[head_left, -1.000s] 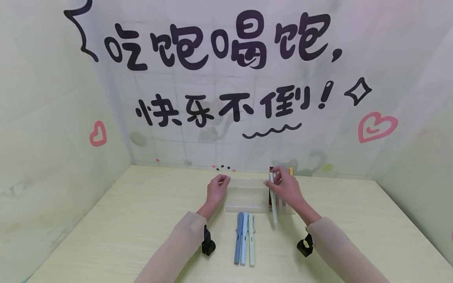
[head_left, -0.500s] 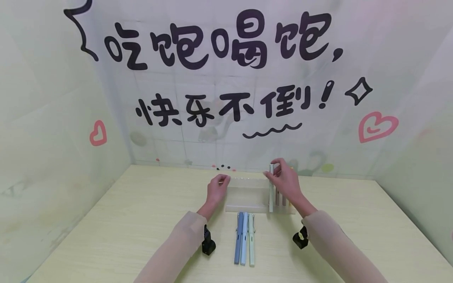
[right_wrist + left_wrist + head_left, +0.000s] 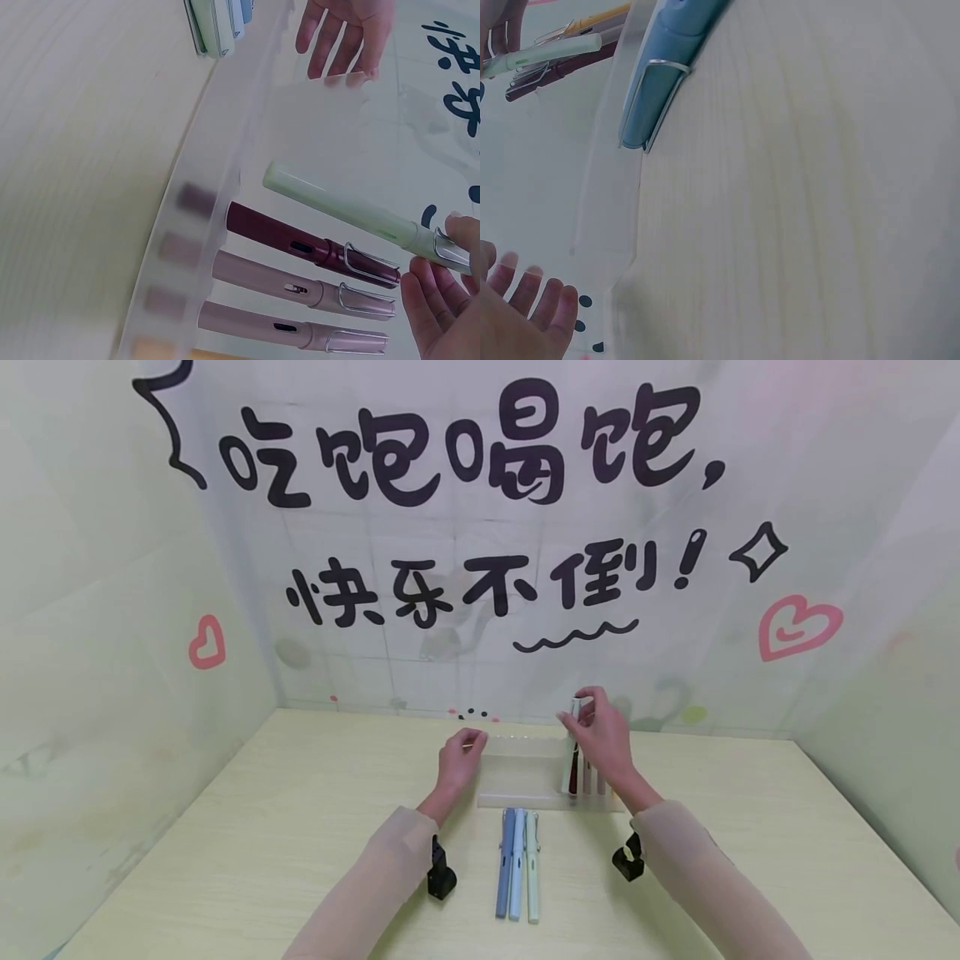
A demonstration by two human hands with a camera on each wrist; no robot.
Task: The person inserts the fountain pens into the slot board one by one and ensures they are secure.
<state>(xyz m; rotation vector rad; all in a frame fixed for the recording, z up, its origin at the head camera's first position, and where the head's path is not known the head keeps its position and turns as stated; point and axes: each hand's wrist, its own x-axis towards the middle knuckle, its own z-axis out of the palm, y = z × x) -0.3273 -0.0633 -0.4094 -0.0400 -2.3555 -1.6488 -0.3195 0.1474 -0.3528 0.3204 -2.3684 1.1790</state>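
Note:
My left hand (image 3: 459, 762) pinches the upper left corner of a translucent pen stand (image 3: 519, 772). In my right hand (image 3: 606, 739) a pale green pen (image 3: 337, 206) is pinched near its clip end, between thumb and fingers. It stands nearly upright in the head view, its lower end just above the stand's front ledge. Right beside it a dark red pen (image 3: 289, 240) sits in the stand, followed by two dusty pink pens (image 3: 259, 277) (image 3: 255, 324). An orange-yellow pen (image 3: 600, 19) is at the far end, mostly hidden by my right hand in the head view.
In front of the stand, a dark blue pen (image 3: 505, 868), a light blue pen (image 3: 517, 868) and another pale green pen (image 3: 532, 868) lie side by side on the light wood table (image 3: 337, 810). A printed cloth wall (image 3: 420, 677) rises behind.
My right hand has lifted the pale green pen and turned it more upright, bringing its lower end from in front of the stand back over the ledge. My left hand keeps its place.

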